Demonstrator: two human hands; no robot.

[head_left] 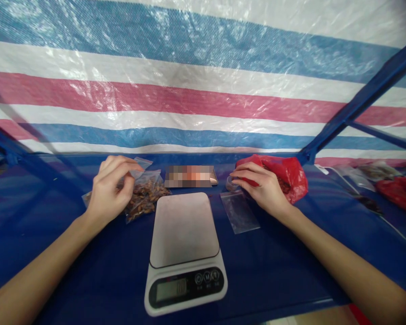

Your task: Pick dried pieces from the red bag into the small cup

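My left hand (110, 187) pinches the top edge of a small clear zip bag filled with brown pieces (145, 195), which lies on the blue table to the left of a white digital kitchen scale (184, 253). My right hand (262, 186) rests at the mouth of a red plastic bag (287, 174), its fingers on a small clear round container (232, 182). An empty clear zip bag (240, 212) lies flat just below that hand, to the right of the scale. Nothing sits on the scale's platform.
A flat phone-like object (191, 176) lies behind the scale. At the far right lie more clear bags (358, 178) and another red bag (399, 192). Blue metal frame bars (355, 108) rise at the right. A striped tarp (203, 81) forms the back wall.
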